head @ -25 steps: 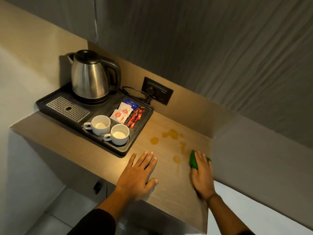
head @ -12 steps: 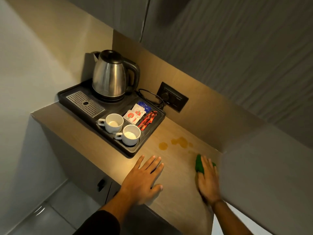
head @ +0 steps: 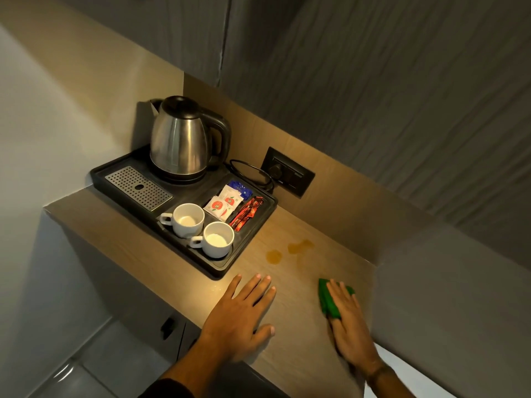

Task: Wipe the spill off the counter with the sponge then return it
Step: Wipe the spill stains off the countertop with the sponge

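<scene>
A green sponge (head: 327, 300) lies flat on the wooden counter (head: 290, 285) near its right end. My right hand (head: 349, 326) presses down on the sponge, fingers spread over its top. Two amber spill patches (head: 300, 246) sit on the counter beyond the sponge, close to the tray's corner, the smaller one (head: 274, 255) to the left. My left hand (head: 240, 317) rests flat on the counter near the front edge, fingers apart, holding nothing.
A black tray (head: 247, 245) on the left carries a steel kettle (head: 181, 139), two white cups (head: 186, 219), sachets (head: 227, 203) and a metal drip grille (head: 138, 186). A wall socket (head: 288, 175) with the kettle cord sits behind. A wall bounds the counter's right end.
My right hand has drawn the sponge back toward the front edge, and the spill patches nearest it are gone. My left hand stays flat. The view has swung left.
</scene>
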